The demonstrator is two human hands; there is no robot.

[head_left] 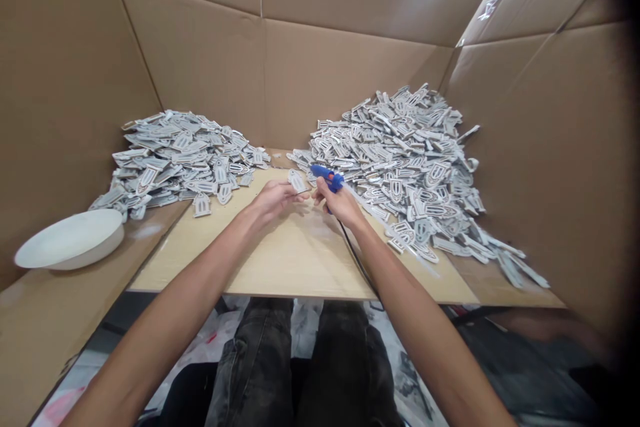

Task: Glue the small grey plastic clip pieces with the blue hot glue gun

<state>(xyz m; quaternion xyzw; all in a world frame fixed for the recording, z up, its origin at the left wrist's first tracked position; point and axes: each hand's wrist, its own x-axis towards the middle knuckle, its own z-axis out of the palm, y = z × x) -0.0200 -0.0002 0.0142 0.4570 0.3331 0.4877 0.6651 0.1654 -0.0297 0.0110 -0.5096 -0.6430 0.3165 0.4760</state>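
Glue gun and small piece meet mid-frame

In the head view, the left hand (277,202) pinches a small grey piece (297,181) between thumb and fingers at the frame's centre. Just right of it, the right hand (336,203) curls around a blue glue gun (326,176); whether a finger presses the trigger, I cannot tell. The tip points toward the upper left, near the piece; contact is unclear.

For neat gluing, it seems best to hold the piece steady by its edge, fingertips clear of the tip.

Bare board (280,260) below the hands leaves open room, down to its front edge at lower centre. The left pile (185,153) and larger right pile (400,153) limit sideways movement. The black cord (352,253) runs beside the right forearm, so wide swings could snag it.
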